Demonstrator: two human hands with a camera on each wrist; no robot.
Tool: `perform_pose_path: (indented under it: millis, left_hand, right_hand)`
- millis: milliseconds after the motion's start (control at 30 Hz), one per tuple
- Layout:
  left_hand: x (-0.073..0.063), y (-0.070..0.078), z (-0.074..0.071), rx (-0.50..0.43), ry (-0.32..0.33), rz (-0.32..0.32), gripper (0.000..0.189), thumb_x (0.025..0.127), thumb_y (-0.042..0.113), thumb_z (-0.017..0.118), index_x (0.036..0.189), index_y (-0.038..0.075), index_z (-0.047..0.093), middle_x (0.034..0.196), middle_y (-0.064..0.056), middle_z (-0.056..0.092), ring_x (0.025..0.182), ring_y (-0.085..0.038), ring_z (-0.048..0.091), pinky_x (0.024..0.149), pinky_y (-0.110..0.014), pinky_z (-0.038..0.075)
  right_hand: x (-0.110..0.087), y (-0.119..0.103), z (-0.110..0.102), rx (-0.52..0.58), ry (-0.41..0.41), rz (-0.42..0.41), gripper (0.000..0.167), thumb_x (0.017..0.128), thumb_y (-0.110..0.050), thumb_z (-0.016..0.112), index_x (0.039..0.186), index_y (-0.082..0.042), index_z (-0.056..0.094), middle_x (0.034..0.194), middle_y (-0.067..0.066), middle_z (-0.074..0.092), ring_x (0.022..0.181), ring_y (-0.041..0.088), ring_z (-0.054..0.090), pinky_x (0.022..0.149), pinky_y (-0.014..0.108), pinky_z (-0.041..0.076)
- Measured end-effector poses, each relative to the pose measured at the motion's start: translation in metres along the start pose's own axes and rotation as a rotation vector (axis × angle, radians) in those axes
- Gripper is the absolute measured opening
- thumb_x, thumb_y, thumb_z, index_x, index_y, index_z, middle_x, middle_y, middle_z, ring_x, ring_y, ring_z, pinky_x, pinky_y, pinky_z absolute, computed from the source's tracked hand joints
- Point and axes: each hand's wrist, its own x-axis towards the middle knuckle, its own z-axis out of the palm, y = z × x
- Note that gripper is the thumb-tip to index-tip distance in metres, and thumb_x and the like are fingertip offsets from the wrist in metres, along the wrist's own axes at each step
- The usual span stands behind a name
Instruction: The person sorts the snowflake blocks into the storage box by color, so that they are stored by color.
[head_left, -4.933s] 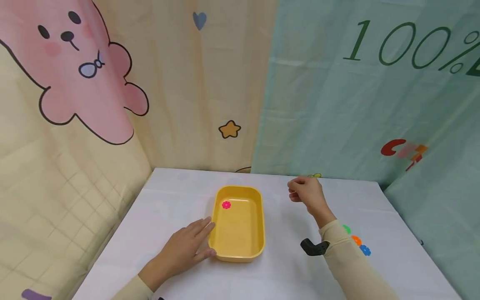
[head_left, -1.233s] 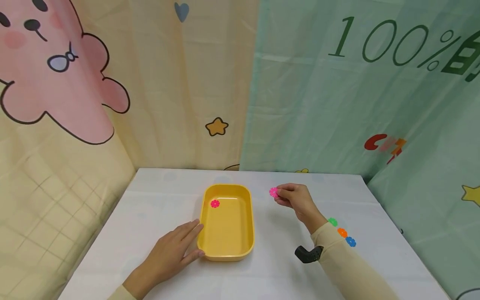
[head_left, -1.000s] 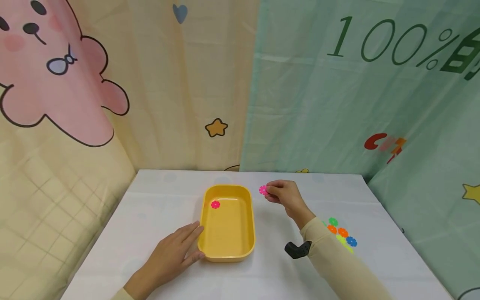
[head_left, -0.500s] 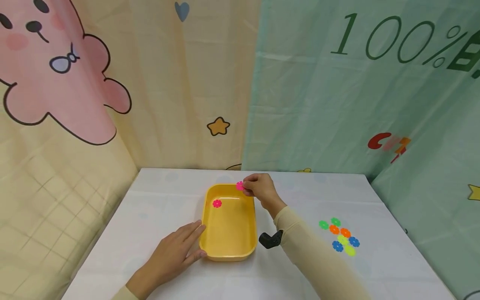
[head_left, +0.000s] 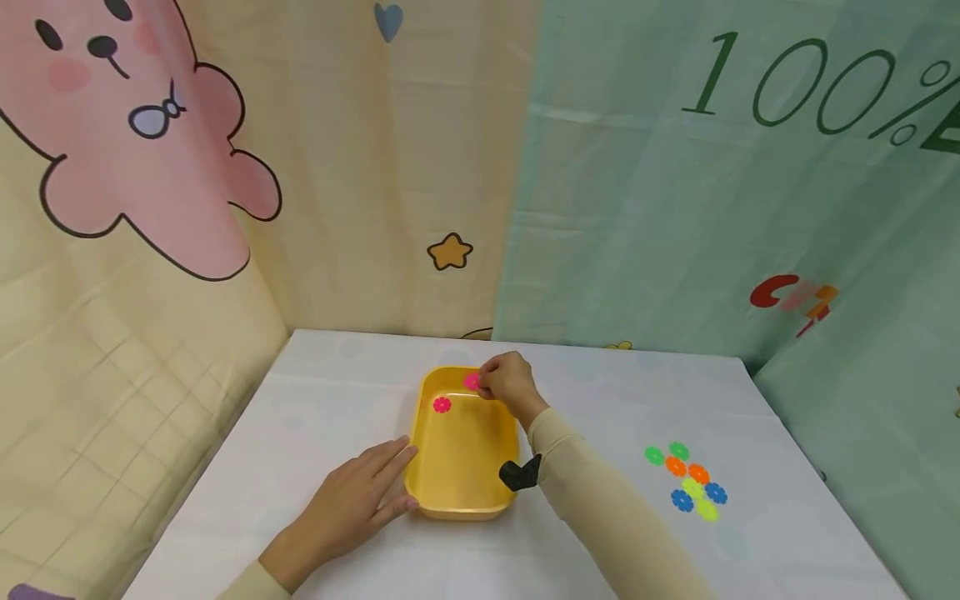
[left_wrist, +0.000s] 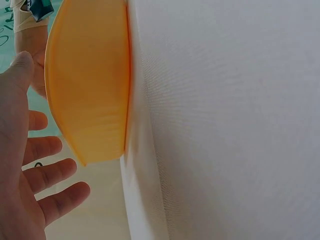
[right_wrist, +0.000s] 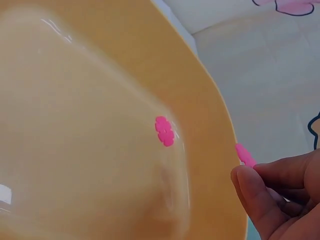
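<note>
A yellow rectangular tray [head_left: 461, 467] lies on the white table. Inside, near its far left corner, is a pink flower-shaped disc [head_left: 442, 404], also plain in the right wrist view. My right hand [head_left: 512, 385] pinches a second pink flower-shaped disc [head_left: 472, 381] between thumb and forefinger, over the far end of the tray. The wrist view shows this disc [right_wrist: 245, 156] edge-on, close by the tray's rim. My left hand [head_left: 352, 500] lies beside the tray's left side, fingers straight, fingertips at the rim. In the left wrist view its spread fingers [left_wrist: 55, 172] overlap the tray's outer wall.
To the right of the tray, several green, orange, yellow and blue flower-shaped discs [head_left: 692, 487] lie in a cluster on the white table [head_left: 600, 517]. Printed curtains [head_left: 375, 167] stand behind the table and at its sides. A black device [head_left: 520, 473] is on the right wrist.
My right hand has carried the pink disc leftward from above the table to over the tray's far end. The disc cluster has come into full view. The left hand stays by the tray.
</note>
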Motion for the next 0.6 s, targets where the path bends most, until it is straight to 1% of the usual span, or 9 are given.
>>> perform_pose_path:
  millis: [133,300,467,533,600]
  left_hand:
    - [0.000,0.000,0.000,0.006,-0.011,0.001,0.069,0.096,0.057,0.062,0.148,0.012,0.054,0.150,-0.006,0.055,0.130,-0.025,0.058,0.091,-0.044,0.058]
    - [0.001,-0.001,0.000,0.007,-0.022,-0.004,0.069,0.097,0.057,0.060,0.148,0.011,0.054,0.150,-0.005,0.055,0.131,-0.025,0.058,0.093,-0.044,0.057]
    - [0.001,0.000,0.000,0.000,-0.031,-0.012,0.069,0.097,0.058,0.060,0.149,0.011,0.054,0.151,-0.005,0.055,0.131,-0.024,0.057,0.094,-0.044,0.057]
    - [0.000,0.000,-0.001,0.001,-0.032,-0.017,0.070,0.097,0.058,0.060,0.148,0.011,0.054,0.150,-0.005,0.055,0.131,-0.024,0.058,0.094,-0.044,0.057]
    - [-0.001,0.000,-0.002,0.006,-0.031,-0.022,0.070,0.096,0.058,0.061,0.148,0.011,0.055,0.150,-0.005,0.055,0.131,-0.025,0.058,0.095,-0.044,0.056]
  right_hand:
    - [0.004,0.006,0.005,-0.031,-0.013,0.015,0.007,0.089,0.008,0.071,0.096,0.006,0.071,0.095,0.017,0.067,0.062,0.016,0.064,0.063,0.025,0.061]
    - [0.011,0.010,0.013,-0.136,-0.024,0.022,0.005,0.087,0.007,0.073,0.092,0.005,0.072,0.091,0.014,0.065,0.060,0.015,0.064,0.061,0.023,0.059]
    - [0.014,0.011,0.024,-0.257,-0.017,0.001,0.004,0.084,0.006,0.073,0.087,0.003,0.074,0.082,0.011,0.066,0.060,0.016,0.063,0.056,0.020,0.057]
    - [0.013,0.012,0.028,-0.318,-0.012,-0.026,0.003,0.082,0.006,0.073,0.083,0.003,0.075,0.078,0.010,0.067,0.060,0.016,0.061,0.054,0.020,0.055]
    - [0.012,0.012,0.032,-0.360,-0.011,-0.040,0.006,0.082,0.005,0.071,0.078,0.002,0.074,0.075,0.008,0.066,0.061,0.018,0.058,0.051,0.020,0.052]
